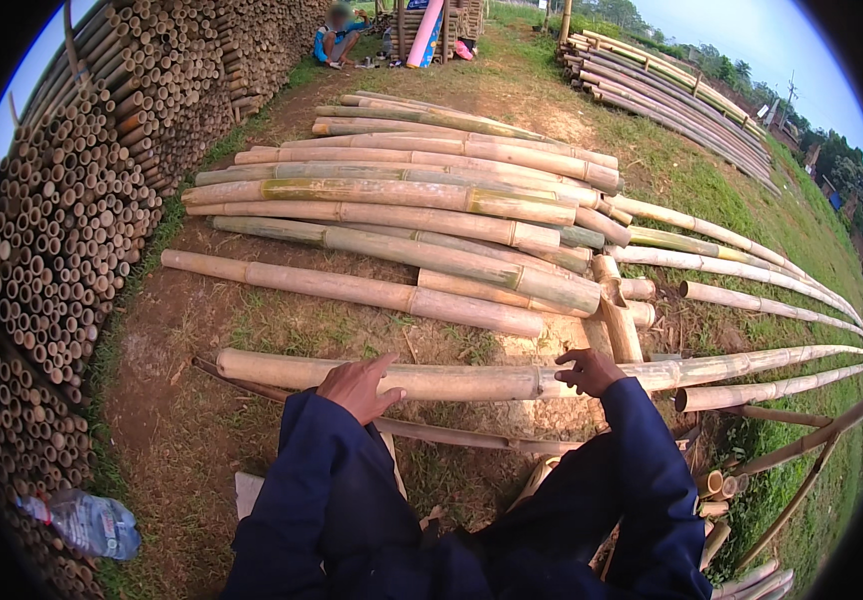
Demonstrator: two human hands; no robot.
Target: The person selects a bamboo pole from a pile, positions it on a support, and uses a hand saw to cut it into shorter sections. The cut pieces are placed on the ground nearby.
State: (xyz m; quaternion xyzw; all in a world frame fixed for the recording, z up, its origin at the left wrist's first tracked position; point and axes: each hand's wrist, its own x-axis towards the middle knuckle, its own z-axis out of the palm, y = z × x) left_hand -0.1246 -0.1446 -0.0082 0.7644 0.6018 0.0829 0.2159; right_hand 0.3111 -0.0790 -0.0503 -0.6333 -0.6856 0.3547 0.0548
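1. Bamboo pole (462, 383), pale tan, long: lies crosswise before the person, just below mid-view, thick cut end between eight and nine o'clock, running toward three o'clock.
2. Left hand (355, 387), seven o'clock: laid over the pole, thumb and fingers spread apart, not wrapped round it.
3. Right hand (597, 373), four o'clock: at the pole, fingers bent; cannot tell whether they clamp it or merely hover.
4. Handling, by judgement: stiff, rather heavy and unwieldy for its length; skin hard and smooth, apt to roll; hollow wall may split if knocked. Best held from beneath, hands well apart, beside the nodes, nearer the thick end for balance.
5. Thinner rail (492, 439), six o'clock: on the person's side of the pole; could trap fingers reaching under.
6. Stacked poles (402, 213), twelve o'clock: tan and greenish, layered, blocking the far side.
7. Notched bamboo piece (620, 322), three o'clock: just beyond the right hand, a likely snag.
8. Loose pole (772, 387), between three and four o'clock: crowds the near side.
9. Wall of bamboo ends (52, 280), nine o'clock; clear plastic bottle (100, 525), eight o'clock, lying on its side.
10. Seated person (340, 44), between eleven and twelve o'clock, well apart.
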